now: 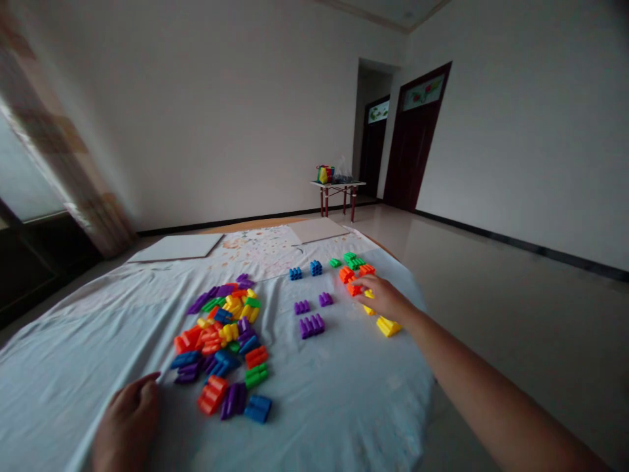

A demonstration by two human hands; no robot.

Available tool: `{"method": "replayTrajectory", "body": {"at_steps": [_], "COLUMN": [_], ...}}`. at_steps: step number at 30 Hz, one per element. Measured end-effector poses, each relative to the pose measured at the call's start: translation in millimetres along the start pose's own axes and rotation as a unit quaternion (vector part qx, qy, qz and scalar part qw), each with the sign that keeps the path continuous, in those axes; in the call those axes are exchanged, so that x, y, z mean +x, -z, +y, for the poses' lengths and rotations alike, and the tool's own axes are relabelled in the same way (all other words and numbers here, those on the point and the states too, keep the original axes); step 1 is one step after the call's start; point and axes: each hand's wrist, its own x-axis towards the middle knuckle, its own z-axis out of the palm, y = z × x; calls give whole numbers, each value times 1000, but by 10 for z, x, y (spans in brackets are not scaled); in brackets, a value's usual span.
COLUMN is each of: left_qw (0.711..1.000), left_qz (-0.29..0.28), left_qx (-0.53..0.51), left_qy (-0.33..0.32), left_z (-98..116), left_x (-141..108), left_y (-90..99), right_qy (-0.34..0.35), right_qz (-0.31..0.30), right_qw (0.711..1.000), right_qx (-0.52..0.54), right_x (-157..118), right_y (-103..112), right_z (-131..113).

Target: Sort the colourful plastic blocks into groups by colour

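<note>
My right hand (pixel 386 296) reaches over the right side of the cloth, its fingertips closed on an orange plastic block (pixel 353 288). More orange blocks (pixel 346 274) lie right by those fingers, with green blocks (pixel 354 261) behind. Partly behind the hand is one yellow block (pixel 368 303), and another yellow block (pixel 388 326) lies below the wrist. My left hand (pixel 128 419) rests on the cloth at lower left, fingers loosely extended and holding nothing. Beside it spreads a mixed pile of ribbed blocks (pixel 221 334) in orange, purple, blue, green and yellow.
Purple blocks (pixel 312 326) sit mid-table, with two blue blocks (pixel 316 267) farther back. A pale cloth (pixel 314 406) covers the table. Two flat boards, a left board (pixel 177 248) and a right board (pixel 319 229), lie at the far edge. A small table (pixel 339 183) holding bags stands beyond.
</note>
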Motion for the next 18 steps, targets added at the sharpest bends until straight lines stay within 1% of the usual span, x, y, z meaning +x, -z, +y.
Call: {"method": "replayTrajectory", "body": {"at_steps": [2, 6, 9, 11, 13, 15, 18], "left_qw": [999, 999, 999, 999, 998, 998, 998], "left_qz": [-27, -11, -3, -2, -2, -3, -2], "left_qx": [-32, -40, -46, -53, -59, -64, -68], "left_qy": [1, 0, -5, -9, -12, -14, -15], "left_z": [28, 63, 38, 17, 2, -5, -9], "left_x": [-41, -83, -89, -92, -95, -96, -87], "left_y": [14, 6, -17, -27, -33, -41, -65], "right_qy": [43, 133, 190, 212, 217, 211, 211], "right_qz": [-34, -125, -174, -185, -182, -175, -175], "right_qw": [998, 978, 959, 953, 954, 959, 961], "right_qx": [38, 97, 114, 116, 102, 70, 23], "right_x": [-56, -216, -285, -290, -280, -269, -263], "right_y": [-216, -750, -1120, -1328, -1503, -1640, -1778], "right_z": [-318, -912, -1247, -1412, -1531, -1603, -1636]}}
